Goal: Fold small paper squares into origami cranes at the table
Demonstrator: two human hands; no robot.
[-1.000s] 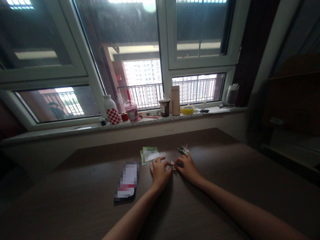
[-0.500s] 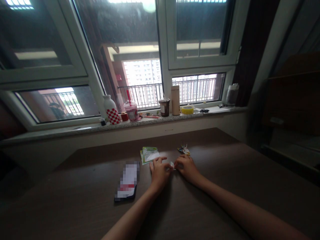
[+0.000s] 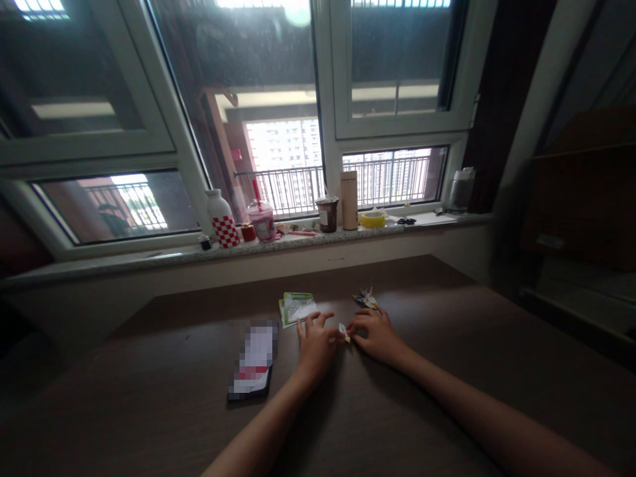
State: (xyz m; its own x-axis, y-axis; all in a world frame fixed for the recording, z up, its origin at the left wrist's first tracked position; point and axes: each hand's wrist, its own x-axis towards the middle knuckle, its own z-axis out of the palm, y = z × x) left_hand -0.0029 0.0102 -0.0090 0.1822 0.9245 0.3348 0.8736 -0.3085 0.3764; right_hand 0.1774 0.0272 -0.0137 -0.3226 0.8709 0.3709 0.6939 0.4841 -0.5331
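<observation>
A small folded piece of paper (image 3: 343, 330), white with a yellow tip, is held just above the dark table, between my two hands. My left hand (image 3: 318, 343) pinches its left side with thumb and forefinger, the other fingers stretched forward. From the right, the bent fingertips of my right hand (image 3: 378, 335) close on the paper's other edge, hiding part of it. Just beyond the right hand lies a little heap of colourful folded paper (image 3: 366, 297). Green-and-white packets (image 3: 298, 307) lie beyond my left fingertips.
A phone (image 3: 252, 361) with a blurred-out screen lies left of my left forearm on the brown table (image 3: 149, 358). Along the windowsill stand a checkered bottle (image 3: 223, 222), two drink cups (image 3: 262, 220), a tan flask (image 3: 349, 201) and yellow tape (image 3: 372, 219).
My right hand's fingers have spread a little and shifted slightly right. More of the paper shows, with its yellow tip now visible. My left hand has barely moved.
</observation>
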